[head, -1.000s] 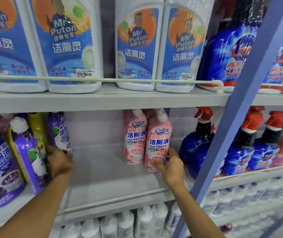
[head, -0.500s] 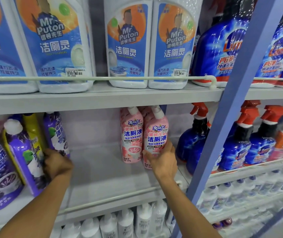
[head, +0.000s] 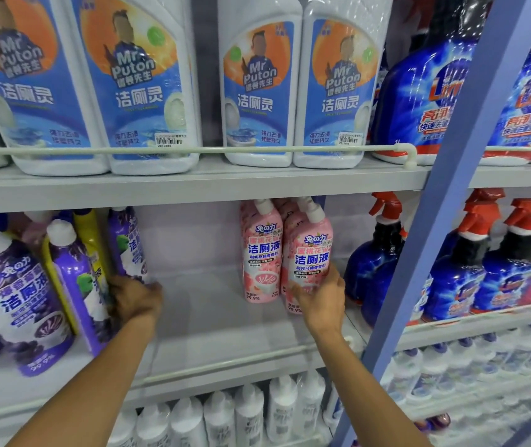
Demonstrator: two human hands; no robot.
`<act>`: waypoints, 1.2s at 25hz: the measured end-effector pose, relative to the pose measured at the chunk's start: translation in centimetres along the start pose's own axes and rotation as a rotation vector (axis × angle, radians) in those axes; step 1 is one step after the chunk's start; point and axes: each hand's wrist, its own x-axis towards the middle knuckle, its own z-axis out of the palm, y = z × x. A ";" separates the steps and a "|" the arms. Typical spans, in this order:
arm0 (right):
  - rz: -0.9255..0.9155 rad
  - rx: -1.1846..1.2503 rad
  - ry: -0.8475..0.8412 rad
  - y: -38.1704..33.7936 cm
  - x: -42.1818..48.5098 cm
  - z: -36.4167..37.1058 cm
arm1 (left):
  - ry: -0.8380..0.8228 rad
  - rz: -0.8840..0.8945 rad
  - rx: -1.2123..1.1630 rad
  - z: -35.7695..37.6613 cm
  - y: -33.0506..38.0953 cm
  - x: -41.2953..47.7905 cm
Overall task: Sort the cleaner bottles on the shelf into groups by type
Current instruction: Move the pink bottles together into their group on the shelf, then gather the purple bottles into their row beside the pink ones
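On the middle shelf (head: 212,321), my right hand (head: 320,300) grips the lower part of a pink cleaner bottle (head: 311,253), which stands beside a second pink bottle (head: 260,253). My left hand (head: 135,298) holds the base of a purple cleaner bottle (head: 127,243) at the left. More purple bottles (head: 15,301) and a yellow bottle (head: 91,240) crowd the shelf's left end.
Large white Mr Puton bottles (head: 257,85) fill the upper shelf behind a white rail (head: 193,150). Blue spray bottles with red triggers (head: 377,262) stand right of the pink ones. A blue upright post (head: 445,201) crosses the right side. White bottles (head: 251,414) line the shelf below.
My right hand has slid higher around the pink bottle, closing on it. My left hand stays on the purple bottle's base. The view has moved closer.
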 end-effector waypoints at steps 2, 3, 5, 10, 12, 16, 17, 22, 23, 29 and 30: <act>0.003 0.061 0.094 -0.3 -1.5 0.3 | -0.029 0.000 -0.025 -0.4 -0.3 -0.4; -0.011 0.080 0.146 -0.8 -2.6 0.6 | -0.041 0.017 -0.055 -0.7 -0.5 -0.8; -0.074 0.118 0.181 -2.5 -5.2 1.5 | -0.069 0.091 -0.128 -1.1 -1.7 -1.2; -0.220 0.318 -0.054 -8.2 -9.5 6.3 | -0.234 0.250 -0.426 -8.7 -2.2 -7.0; -0.220 0.405 -0.239 -10.8 -11.3 8.4 | -0.260 0.306 -0.486 -12.9 -2.4 -9.0; -0.251 0.510 -0.490 -15.6 -15.6 11.5 | -0.180 0.298 -0.534 -20.6 -4.7 -8.6; -0.261 0.540 -0.528 -16.7 -16.7 12.1 | -0.147 0.289 -0.545 -22.4 -5.3 -8.0; -0.373 0.628 -0.621 -22.0 -22.1 15.1 | 0.059 0.259 -0.543 -29.0 -8.6 -4.0; -0.389 0.638 -0.642 -23.1 -23.0 15.6 | 0.087 0.257 -0.536 -29.7 -9.1 -3.1; -0.412 0.583 -0.585 -27.5 -25.4 18.3 | 0.120 0.293 -0.469 -32.2 -9.6 2.1; -0.407 0.565 -0.536 -27.7 -25.2 18.7 | 0.113 0.305 -0.464 -32.3 -9.3 2.9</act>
